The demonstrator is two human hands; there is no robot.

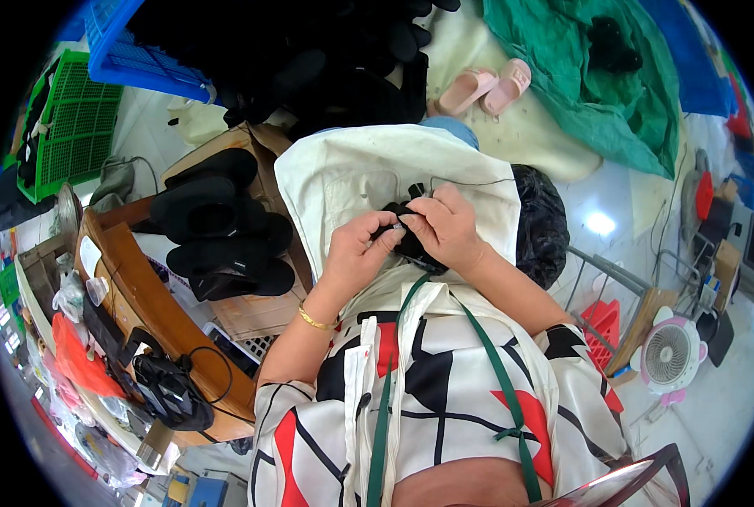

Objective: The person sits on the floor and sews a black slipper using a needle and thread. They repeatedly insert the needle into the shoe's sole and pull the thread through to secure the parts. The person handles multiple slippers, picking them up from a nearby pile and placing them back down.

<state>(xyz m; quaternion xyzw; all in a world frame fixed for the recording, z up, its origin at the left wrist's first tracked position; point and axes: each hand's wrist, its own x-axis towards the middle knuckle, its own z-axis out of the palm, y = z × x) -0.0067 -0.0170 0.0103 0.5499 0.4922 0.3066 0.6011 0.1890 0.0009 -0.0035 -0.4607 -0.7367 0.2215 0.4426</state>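
Held piece point(412, 246): black
Lap cloth point(309, 177): off-white
Blouse point(432, 384): white ground, black lines and blocks, red patches
Cords over the blouse point(483, 340): plain dark green
Bracelet point(315, 319): gold
Shoes on the left point(225, 253): deep black
Slippers point(507, 88): pale pink
Slatted crate point(77, 127): bright green
Crate at the top point(153, 74): vivid blue
Crumpled sheet point(550, 55): teal green
Bag beside the lap cloth point(541, 226): black
Fan point(671, 353): white, grey grille, pink trim
Wooden furniture point(170, 308): orange-brown
Thin plastic on the left point(83, 362): orange-red
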